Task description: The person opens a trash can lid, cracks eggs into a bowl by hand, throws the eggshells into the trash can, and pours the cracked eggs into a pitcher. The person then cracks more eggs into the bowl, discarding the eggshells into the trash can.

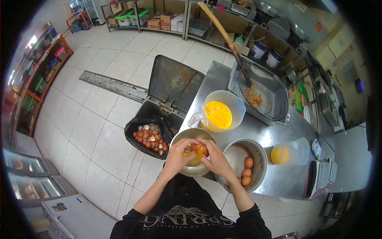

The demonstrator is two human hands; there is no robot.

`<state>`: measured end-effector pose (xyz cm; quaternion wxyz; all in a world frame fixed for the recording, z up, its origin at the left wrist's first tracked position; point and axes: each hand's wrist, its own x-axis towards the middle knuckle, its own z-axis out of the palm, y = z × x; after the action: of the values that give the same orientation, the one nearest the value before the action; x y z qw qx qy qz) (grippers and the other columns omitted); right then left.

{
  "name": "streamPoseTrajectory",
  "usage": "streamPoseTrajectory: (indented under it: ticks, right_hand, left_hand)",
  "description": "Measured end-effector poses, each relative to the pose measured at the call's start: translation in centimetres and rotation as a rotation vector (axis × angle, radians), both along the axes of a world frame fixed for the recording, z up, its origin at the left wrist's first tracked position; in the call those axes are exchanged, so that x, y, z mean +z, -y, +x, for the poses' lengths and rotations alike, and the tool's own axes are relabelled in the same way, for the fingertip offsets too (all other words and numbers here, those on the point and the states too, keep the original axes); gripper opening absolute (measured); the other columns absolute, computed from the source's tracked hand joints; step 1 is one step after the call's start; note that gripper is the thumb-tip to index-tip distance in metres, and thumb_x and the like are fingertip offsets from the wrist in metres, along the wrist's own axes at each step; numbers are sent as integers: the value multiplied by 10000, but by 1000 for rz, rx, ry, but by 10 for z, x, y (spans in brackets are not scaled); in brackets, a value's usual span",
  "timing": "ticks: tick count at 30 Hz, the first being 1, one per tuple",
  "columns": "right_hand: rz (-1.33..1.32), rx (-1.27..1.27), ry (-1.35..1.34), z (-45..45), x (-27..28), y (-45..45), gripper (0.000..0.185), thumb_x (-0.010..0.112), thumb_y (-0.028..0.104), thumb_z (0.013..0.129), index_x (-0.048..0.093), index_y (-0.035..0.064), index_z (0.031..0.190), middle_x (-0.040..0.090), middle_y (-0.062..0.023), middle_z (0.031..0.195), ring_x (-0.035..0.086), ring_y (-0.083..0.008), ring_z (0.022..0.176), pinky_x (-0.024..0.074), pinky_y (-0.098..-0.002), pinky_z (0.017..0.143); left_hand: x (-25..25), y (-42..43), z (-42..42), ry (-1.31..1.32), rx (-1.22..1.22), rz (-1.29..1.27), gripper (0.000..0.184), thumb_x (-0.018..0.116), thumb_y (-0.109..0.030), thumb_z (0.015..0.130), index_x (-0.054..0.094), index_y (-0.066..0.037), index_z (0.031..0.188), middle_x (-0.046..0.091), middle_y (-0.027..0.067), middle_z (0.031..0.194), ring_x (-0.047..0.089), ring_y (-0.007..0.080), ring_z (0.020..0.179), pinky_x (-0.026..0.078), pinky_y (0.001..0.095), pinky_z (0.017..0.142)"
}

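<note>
Over a metal bowl [194, 171], my left hand [178, 157] and my right hand [215, 157] hold a brown egg [199, 149] between their fingertips. The shell looks cracked apart, with yellow egg showing between the hands and in the bowl. Beyond the bowl, a clear pitcher [238, 104] holds several yolks. To the right of my right hand is a large metal pot [259, 155] with three brown eggs [246, 172] in view; my forearm crosses its near rim. Left of the bowl, a black-lined bin [137, 145] contains many broken shells.
A grey tray [260, 113] with a wire basket and a long wooden handle [223, 32] stands at the back of the steel table [270, 137]. A clear container [298, 151] of yellow contents lies right of the pot, near a scale [319, 175].
</note>
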<state>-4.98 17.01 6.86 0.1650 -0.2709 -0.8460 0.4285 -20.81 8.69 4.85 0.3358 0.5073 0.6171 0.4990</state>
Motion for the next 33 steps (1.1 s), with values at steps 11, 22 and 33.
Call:
streamPoseTrajectory:
  ticks: [11,22,33]
  right_hand:
    - [303,-183,-13,26,24,22,558,753,124,655,577,179,1181,532,-108,1120,490,-326,1089,403,-395,935]
    - [-21,78,843,192,-37,-19,286,715,124,659,653,146,938,544,-89,1007,560,-288,989,469,-397,837]
    - [115,-383,-239,53,6,-1,350,590,117,866,482,25,1186,489,-165,1165,478,-317,1097,389,-368,935]
  left_hand:
    - [-10,10,13,-83,37,15,535,695,-61,685,365,-37,1106,519,176,1072,551,299,1020,433,388,878]
    - [-37,37,-71,-232,624,-34,561,692,-173,807,401,-44,1269,302,207,1356,202,362,1342,214,444,1081]
    - [-27,35,-60,-140,750,63,518,647,-120,826,393,-24,1267,352,174,1284,342,285,1229,280,375,1038]
